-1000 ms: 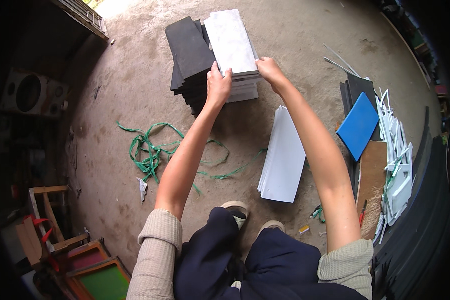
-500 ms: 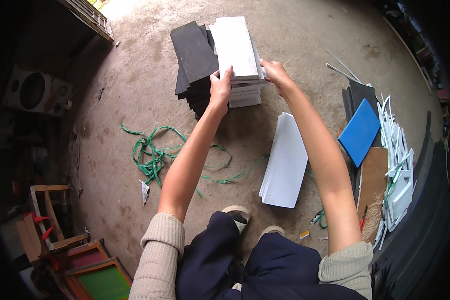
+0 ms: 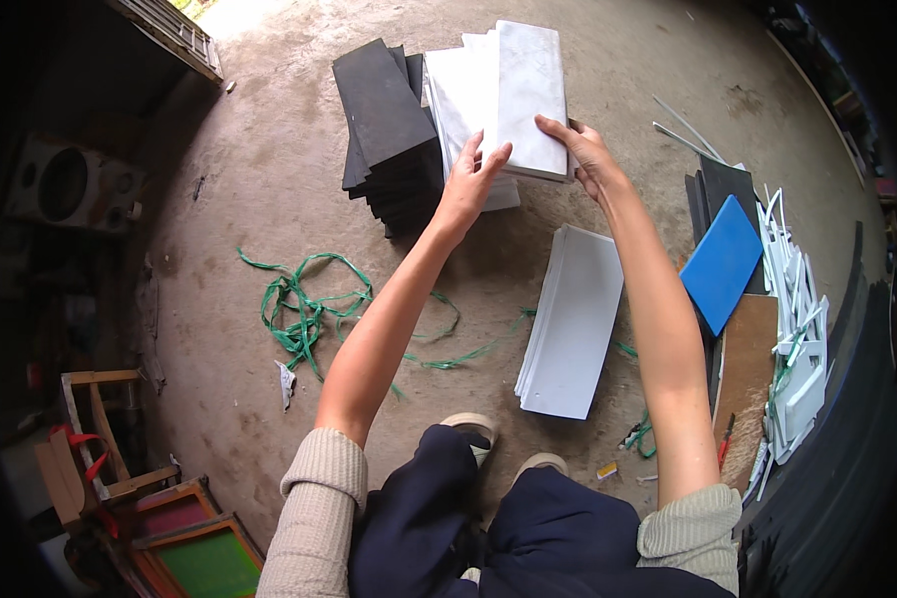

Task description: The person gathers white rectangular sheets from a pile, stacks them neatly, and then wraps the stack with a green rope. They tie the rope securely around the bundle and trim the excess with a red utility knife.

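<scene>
A tall stack of white rectangular sheets stands on the floor ahead of me. Over its right side lies a thinner bundle of white sheets, shifted and raised at the right. My right hand grips this bundle's near right corner, thumb on top and fingers beneath. At the near left corner my left hand has its thumb and fingers apart, against the white sheets; its far fingertips are partly hidden. Directly left stands a stack of black sheets, its layers fanned unevenly.
Nearer me lies another bundle of white sheets. Tangled green twine spreads on the concrete floor. At right are a blue panel, a brown board and white offcut strips. Wooden frames lean at lower left.
The upper white bundle has moved right, leaving the white sheets below it showing at left. My right hand has moved right with it. My left hand's fingers have spread.
</scene>
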